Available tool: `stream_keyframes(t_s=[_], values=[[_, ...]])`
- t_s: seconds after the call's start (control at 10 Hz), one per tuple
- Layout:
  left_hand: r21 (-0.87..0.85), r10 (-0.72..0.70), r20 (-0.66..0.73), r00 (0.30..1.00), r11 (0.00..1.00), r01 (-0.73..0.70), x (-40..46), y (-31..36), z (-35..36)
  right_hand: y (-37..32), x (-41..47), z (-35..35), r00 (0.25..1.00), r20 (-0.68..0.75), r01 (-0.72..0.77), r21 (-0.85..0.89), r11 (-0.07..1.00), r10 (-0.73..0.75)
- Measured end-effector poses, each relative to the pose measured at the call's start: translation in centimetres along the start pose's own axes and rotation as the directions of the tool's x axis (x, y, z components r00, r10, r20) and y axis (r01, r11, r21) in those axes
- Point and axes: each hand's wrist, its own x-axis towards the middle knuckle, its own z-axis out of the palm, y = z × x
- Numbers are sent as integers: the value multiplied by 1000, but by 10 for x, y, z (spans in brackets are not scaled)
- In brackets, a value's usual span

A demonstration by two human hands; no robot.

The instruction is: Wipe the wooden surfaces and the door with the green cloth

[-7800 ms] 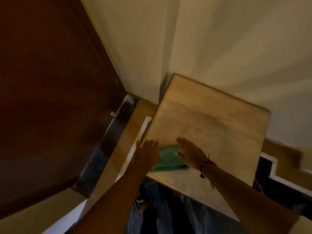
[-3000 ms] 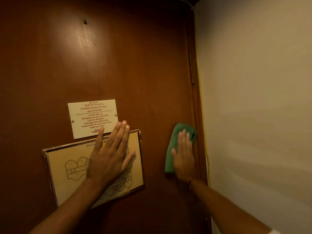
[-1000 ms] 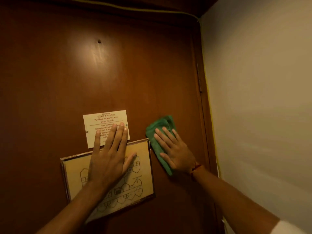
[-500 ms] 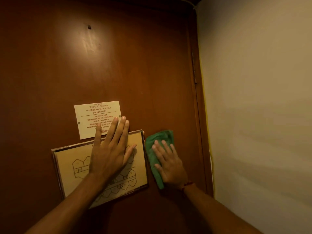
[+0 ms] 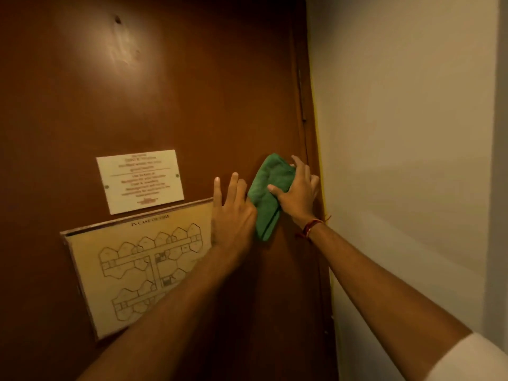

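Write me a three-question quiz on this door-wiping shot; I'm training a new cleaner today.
1. True or false: the green cloth lies on a table.
2. Which hand grips the cloth? A. left B. right
3. Fill in: the framed floor plan hangs below the small white ____.

Key: 1 false, it is pressed to the door; 2 B, the right hand, while the left hand rests flat beside it; 3 notice.

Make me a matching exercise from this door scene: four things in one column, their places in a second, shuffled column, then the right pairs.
Things:
1. green cloth
2. white notice
3. fire plan
4. left hand

Places:
A. lowest on the door, framed
B. under the right hand, near the hinge edge
C. between the fire plan and the cloth
D. just above the fire plan

Pairs: 1-B, 2-D, 3-A, 4-C
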Motion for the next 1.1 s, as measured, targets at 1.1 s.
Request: stream_keyframes(t_s=[1.1], values=[[179, 391, 888, -240, 186, 966, -810, 387, 250, 380, -926, -254, -343, 44, -806, -526, -270, 938]])
